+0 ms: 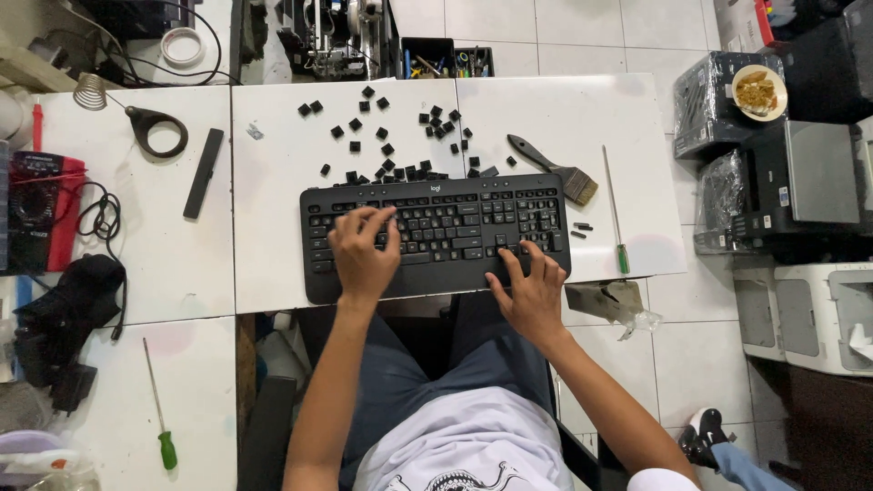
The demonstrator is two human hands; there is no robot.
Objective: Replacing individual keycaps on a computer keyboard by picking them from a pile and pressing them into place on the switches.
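A black keyboard (436,232) lies on the white table (273,182) in front of me. My left hand (362,255) rests flat on its left key area, fingers spread on the keys. Spread fingers of my right hand (529,293) touch the keyboard's lower right edge near the number pad. Neither hand holds anything. Several loose black keycaps (400,136) are scattered on the table just beyond the keyboard.
A paintbrush (555,169) and a green-handled screwdriver (615,211) lie right of the keyboard. A black bar (204,173), a ring-shaped tool (156,128) and a red device (41,211) sit left. Another screwdriver (157,405) is lower left. Printers (800,191) stand on the floor, right.
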